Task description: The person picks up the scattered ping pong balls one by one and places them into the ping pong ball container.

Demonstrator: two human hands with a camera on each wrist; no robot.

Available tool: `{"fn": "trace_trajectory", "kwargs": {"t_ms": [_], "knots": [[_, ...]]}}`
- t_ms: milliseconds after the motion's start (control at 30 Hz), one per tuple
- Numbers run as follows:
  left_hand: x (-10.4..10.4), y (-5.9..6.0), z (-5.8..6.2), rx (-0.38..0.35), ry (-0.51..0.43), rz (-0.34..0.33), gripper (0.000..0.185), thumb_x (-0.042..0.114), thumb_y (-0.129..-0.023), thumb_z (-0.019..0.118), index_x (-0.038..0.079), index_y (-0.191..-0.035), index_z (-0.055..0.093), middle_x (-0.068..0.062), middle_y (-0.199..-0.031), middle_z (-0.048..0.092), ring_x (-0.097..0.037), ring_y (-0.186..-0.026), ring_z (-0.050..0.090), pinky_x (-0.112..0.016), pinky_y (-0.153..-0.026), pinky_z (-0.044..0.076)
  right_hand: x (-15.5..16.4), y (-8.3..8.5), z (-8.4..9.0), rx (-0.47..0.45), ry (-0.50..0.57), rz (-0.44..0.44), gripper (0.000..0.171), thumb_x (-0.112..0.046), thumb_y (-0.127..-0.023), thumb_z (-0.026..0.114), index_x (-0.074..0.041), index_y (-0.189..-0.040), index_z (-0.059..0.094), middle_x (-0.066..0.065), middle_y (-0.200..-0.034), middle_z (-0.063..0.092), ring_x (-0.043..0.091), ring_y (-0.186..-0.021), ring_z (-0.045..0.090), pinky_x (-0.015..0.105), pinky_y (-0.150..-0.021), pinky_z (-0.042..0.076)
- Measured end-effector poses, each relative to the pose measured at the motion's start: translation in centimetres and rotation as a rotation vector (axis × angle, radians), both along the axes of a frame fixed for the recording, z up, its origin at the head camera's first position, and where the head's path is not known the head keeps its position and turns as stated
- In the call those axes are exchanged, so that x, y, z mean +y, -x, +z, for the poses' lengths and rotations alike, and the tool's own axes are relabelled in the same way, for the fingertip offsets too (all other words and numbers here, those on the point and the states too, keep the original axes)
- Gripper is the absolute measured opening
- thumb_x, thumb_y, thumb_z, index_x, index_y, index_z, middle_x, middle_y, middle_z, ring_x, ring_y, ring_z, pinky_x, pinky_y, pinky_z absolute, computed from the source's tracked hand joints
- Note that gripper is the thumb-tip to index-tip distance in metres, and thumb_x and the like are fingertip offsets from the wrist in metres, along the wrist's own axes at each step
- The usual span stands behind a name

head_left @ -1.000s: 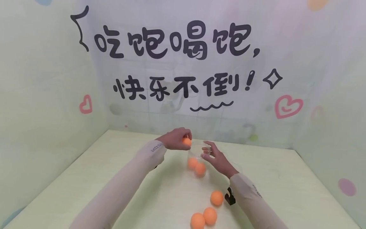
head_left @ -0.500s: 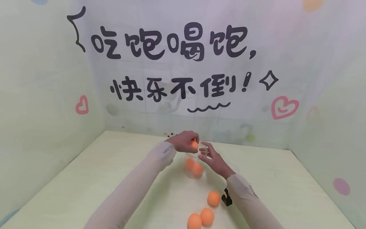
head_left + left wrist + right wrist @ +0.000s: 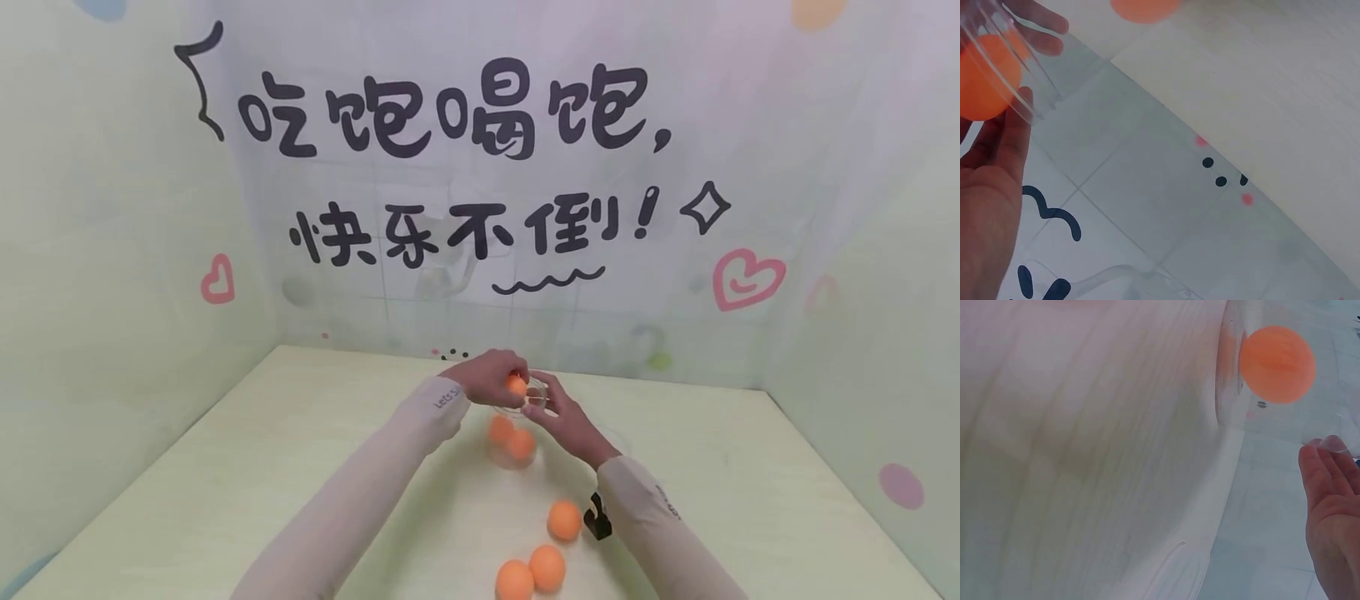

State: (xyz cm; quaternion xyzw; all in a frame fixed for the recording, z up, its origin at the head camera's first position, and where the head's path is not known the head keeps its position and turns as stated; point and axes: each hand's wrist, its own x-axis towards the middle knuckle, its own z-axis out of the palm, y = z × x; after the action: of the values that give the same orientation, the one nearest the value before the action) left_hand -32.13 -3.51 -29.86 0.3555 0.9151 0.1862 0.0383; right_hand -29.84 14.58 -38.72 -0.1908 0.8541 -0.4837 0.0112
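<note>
A clear plastic cup (image 3: 512,427) stands on the pale green table (image 3: 300,450) with two orange balls (image 3: 500,429) inside it. My left hand (image 3: 504,379) pinches a third orange ball (image 3: 516,385) right over the cup's mouth. My right hand (image 3: 543,400) holds the cup by its rim on the right side. In the left wrist view the held ball (image 3: 982,78) shows behind the cup's wall (image 3: 1022,75), beside my palm (image 3: 991,206). The right wrist view shows a ball (image 3: 1277,364) inside the cup (image 3: 1235,381) and my fingers (image 3: 1332,506) next to it.
Three loose orange balls (image 3: 564,521) (image 3: 547,568) (image 3: 514,581) lie on the table near me, left of my right forearm. Printed walls close the table at the back (image 3: 480,208), left and right.
My left hand has carried the ball to the right, from beside the cup to over its mouth. The right hand stays at the cup's rim.
</note>
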Motion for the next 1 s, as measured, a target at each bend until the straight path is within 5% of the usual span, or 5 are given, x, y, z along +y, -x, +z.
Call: {"fn": "trace_trajectory", "kwargs": {"t_ms": [267, 500, 1000], "knots": [[0.0, 0.1, 0.0, -0.017, 0.017, 0.010, 0.024, 0.016, -0.082, 0.068, 0.008, -0.104, 0.067, -0.003, -0.095, 0.060, -0.015, -0.084, 0.051, -0.023, -0.071, 0.042, -0.3, -1.5, 2.1, -0.033, -0.010, 0.025, 0.058, -0.024, -0.097, 0.053, -0.011, -0.147, 0.025, 0.027, -0.141, 0.043, 0.043, -0.128, 0.046, 0.054, -0.101, 0.040], [0.0, 0.3, -0.1, -0.033, 0.024, 0.007, 0.027, 0.018, -0.082, 0.068, 0.008, -0.106, 0.067, -0.003, -0.097, 0.060, -0.015, -0.087, 0.051, -0.024, -0.073, 0.044, -0.1, -0.1, 0.3, -0.016, -0.007, -0.005, 0.058, -0.030, -0.096, 0.055, -0.021, -0.146, 0.027, 0.019, -0.142, 0.046, 0.038, -0.128, 0.047, 0.052, -0.101, 0.042], [0.0, 0.4, -0.1, -0.034, 0.042, -0.005, 0.028, 0.018, -0.082, 0.070, 0.007, -0.108, 0.065, -0.009, -0.105, 0.064, -0.018, -0.093, 0.054, -0.031, -0.083, 0.048, 0.1, 0.3, -0.1, 0.020, 0.020, 0.013, 0.057, -0.029, -0.095, 0.056, -0.021, -0.144, 0.029, 0.019, -0.139, 0.049, 0.037, -0.126, 0.050, 0.050, -0.098, 0.044]]}}
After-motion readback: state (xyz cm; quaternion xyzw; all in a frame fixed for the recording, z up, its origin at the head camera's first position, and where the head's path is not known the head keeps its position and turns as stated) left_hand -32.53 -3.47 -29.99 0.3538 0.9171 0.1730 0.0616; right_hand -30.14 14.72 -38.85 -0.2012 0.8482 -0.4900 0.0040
